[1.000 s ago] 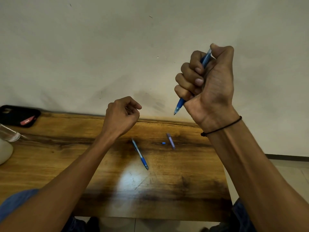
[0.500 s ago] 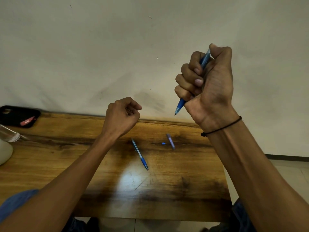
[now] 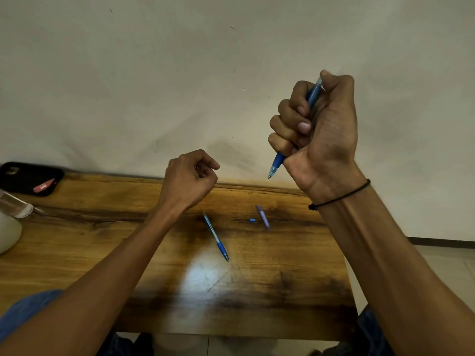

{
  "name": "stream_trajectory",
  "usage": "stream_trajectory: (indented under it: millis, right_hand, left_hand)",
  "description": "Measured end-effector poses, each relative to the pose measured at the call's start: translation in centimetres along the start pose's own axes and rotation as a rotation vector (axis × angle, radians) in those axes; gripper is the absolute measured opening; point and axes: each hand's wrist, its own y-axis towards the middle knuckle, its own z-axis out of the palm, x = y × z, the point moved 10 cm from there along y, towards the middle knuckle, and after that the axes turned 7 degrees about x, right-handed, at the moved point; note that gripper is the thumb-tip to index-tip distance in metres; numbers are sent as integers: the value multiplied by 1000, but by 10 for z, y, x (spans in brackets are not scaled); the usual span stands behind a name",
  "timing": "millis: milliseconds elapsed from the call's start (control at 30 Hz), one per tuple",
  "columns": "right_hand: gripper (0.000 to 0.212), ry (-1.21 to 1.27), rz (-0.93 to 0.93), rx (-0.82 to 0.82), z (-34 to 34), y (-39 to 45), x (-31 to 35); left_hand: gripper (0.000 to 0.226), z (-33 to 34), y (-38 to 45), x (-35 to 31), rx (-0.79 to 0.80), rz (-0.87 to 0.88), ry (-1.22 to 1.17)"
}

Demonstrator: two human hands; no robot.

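My right hand is raised in front of the wall and grips a blue pen in a fist. The pen's tip points down and to the left, and my thumb lies over its top end. My left hand hovers lower, above the table's far edge, with its fingers curled and thumb against forefinger. A thin pale sliver shows in that pinch, too small to identify. On the wooden table lie a second blue pen, a short purple piece and a tiny blue piece.
A black case with a red item on it lies at the table's far left corner. A clear object and a white rounded object sit at the left edge. The wall stands directly behind the table, and tiled floor shows on the right.
Almost nothing differs. My right hand with the pen has shifted very slightly; my left hand and the parts on the table have stayed put.
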Motion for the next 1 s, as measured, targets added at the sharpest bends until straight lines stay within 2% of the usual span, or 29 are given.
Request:
stream_trajectory:
  millis: [1000]
  right_hand:
    - [53, -14, 6, -28, 0, -2, -2]
  left_hand:
    - [19, 2, 0, -1, -4, 2, 7]
